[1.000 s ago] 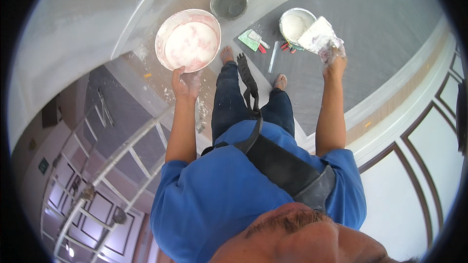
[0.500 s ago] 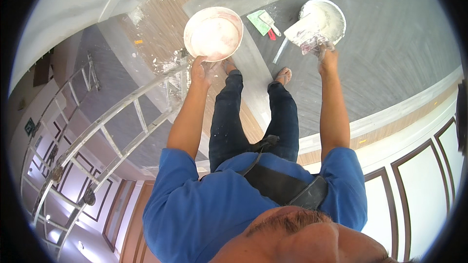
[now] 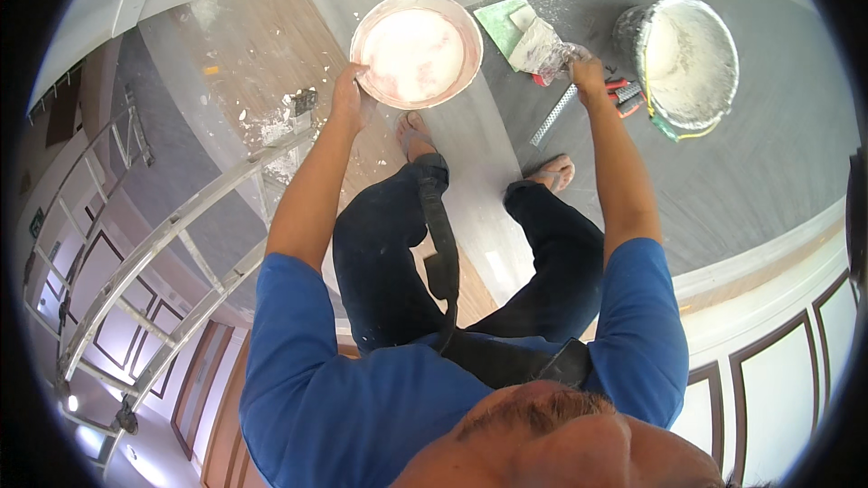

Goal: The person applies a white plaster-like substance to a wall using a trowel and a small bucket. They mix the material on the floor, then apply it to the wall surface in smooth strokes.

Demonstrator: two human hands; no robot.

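Observation:
My left hand (image 3: 349, 98) is closed on the near-left rim of a round white bucket (image 3: 472, 52), which has whitish, pink-stained material inside. My right hand (image 3: 584, 70) is closed around a putty knife, mostly hiding its handle. White compound smears the wide blade of that putty knife (image 3: 540, 48). The blade overlaps a green flat trowel (image 3: 496, 23) on the grey floor; whether the two touch I cannot tell. To the right of this hand stands a dark bucket (image 3: 630, 30) crusted with white compound, with more of it inside.
Red-and-black-handled tools (image 3: 626, 98) and a perforated metal strip (image 3: 553, 116) lie near my right forearm. A metal ladder (image 3: 154, 258) stretches along the left. White debris (image 3: 276, 134) litters the wooden floor. Panelled wall (image 3: 778, 389) runs along the right.
My right hand has moved left with the putty knife, from the compound bucket to the floor tools. My knees are bent further apart, and the floor things appear larger. My left hand still grips the white bucket.

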